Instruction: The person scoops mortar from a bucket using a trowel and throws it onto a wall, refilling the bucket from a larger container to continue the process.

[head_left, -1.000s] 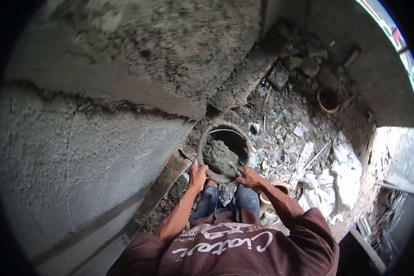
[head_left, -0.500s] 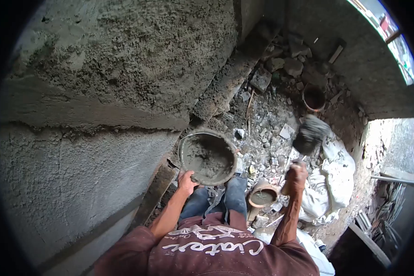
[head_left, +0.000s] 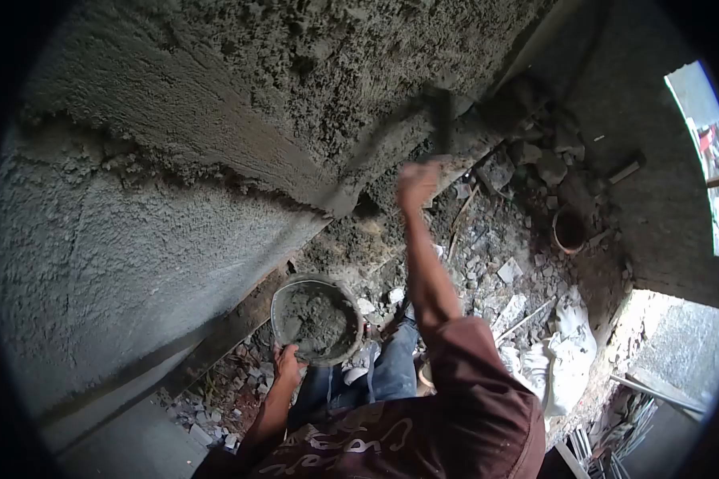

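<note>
My left hand (head_left: pixel 287 363) is closed on the near-left rim of a round bucket (head_left: pixel 358 339), tilted in front of my legs. Grey wet mortar (head_left: pixel 318 319) fills much of it. Out ahead, my right hand (head_left: pixel 418 185) is closed round the handle of a trowel, smeared by motion. The trowel's dark blade (head_left: pixel 442 116) is a blur that overlaps the lower edge of the rough, mortar-covered wall (head_left: pixel 295 88). Below that rough layer, the wall has a smoother grey face (head_left: pixel 152 263).
Rubble and broken stones (head_left: pixel 483 271) cover the ground. Another bucket (head_left: pixel 570 230) stands farther off at the right. White sacks (head_left: pixel 571 359) lie right of my legs, with thin metal strips (head_left: pixel 615 447) beyond. A plank (head_left: pixel 248 319) runs along the wall's foot.
My right hand has swung from the right side up and left to the wall with the trowel. The bucket in my left hand has shifted down and left in view.
</note>
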Action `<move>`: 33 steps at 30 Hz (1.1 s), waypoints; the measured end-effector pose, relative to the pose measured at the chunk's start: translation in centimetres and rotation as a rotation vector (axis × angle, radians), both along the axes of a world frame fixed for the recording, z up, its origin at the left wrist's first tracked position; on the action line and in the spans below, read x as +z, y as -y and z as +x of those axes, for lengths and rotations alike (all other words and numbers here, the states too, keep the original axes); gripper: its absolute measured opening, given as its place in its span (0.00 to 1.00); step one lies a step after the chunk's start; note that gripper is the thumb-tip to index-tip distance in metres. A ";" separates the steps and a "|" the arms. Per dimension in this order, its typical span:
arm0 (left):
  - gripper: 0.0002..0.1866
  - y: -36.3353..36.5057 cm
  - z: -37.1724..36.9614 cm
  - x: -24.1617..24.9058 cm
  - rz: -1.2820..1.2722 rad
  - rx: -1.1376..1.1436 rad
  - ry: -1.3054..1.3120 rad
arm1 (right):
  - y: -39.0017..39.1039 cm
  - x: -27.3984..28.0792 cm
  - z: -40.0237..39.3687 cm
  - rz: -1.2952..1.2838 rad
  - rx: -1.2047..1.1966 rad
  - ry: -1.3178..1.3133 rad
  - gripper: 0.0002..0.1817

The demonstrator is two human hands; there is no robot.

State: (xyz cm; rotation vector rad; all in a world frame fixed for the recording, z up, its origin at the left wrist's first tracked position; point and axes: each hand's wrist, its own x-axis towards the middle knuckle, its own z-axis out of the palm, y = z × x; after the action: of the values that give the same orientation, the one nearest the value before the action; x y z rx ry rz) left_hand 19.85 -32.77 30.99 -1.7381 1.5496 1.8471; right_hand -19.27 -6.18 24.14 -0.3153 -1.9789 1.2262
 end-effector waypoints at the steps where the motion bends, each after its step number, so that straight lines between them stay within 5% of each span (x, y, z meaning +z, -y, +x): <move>1: 0.25 0.6 0.1 -0.1 -0.044 0.039 0.056 | 5.6 4.7 2.3 0.038 0.009 0.097 0.11; 2: 0.27 1.8 1.0 -1.2 -0.040 0.035 0.082 | 9.1 8.5 5.6 -0.258 0.147 0.199 0.14; 5: 0.28 6.9 5.7 -9.0 0.029 0.068 0.055 | 12.9 11.4 19.4 -0.348 0.393 0.473 0.17; 6: 0.28 5.2 3.0 -4.3 -0.014 0.071 0.066 | 11.9 10.3 23.9 -0.147 0.560 0.552 0.16; 9: 0.32 4.0 0.2 -0.3 0.017 -0.013 0.100 | 6.6 7.1 31.8 0.380 0.933 0.883 0.11; 12: 0.31 2.7 -1.4 1.6 -0.112 -0.249 0.044 | 6.2 3.7 31.2 0.526 0.966 1.137 0.15; 13: 0.31 3.5 -0.4 -1.6 -0.239 -0.525 -0.022 | 6.9 1.8 30.6 0.656 0.951 0.929 0.13; 17: 0.27 1.7 -5.2 4.5 -0.243 -0.699 -0.339 | 8.1 -0.6 30.5 1.061 0.973 0.496 0.09; 18: 0.26 1.6 -6.3 6.0 -0.282 -0.773 -0.357 | 8.8 2.4 29.2 0.743 1.104 1.107 0.08; 20: 0.26 1.6 -6.3 6.0 -0.310 -0.844 -0.368 | 7.7 -0.3 31.7 1.057 1.425 0.812 0.13; 22: 0.26 1.6 -6.4 3.2 -0.282 -0.764 -0.540 | 8.4 8.1 31.0 0.317 1.412 1.230 0.18; 25: 0.27 2.2 -8.5 8.1 -0.169 -0.969 -0.526 | 7.6 9.2 33.2 -0.076 1.264 1.176 0.24; 29: 0.25 2.1 -9.7 8.3 -0.073 -0.838 -0.542 | 4.6 8.8 34.1 -0.339 1.265 1.152 0.34; 33: 0.22 -2.3 -11.7 8.4 0.189 -0.582 -0.458 | 1.9 12.6 32.2 -0.439 1.012 1.338 0.25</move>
State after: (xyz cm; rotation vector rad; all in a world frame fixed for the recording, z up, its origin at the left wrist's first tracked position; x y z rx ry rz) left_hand 8.12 -30.48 39.38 -0.6939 1.7102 2.0458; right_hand 12.94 -8.10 36.79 -0.4187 -3.1431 2.5439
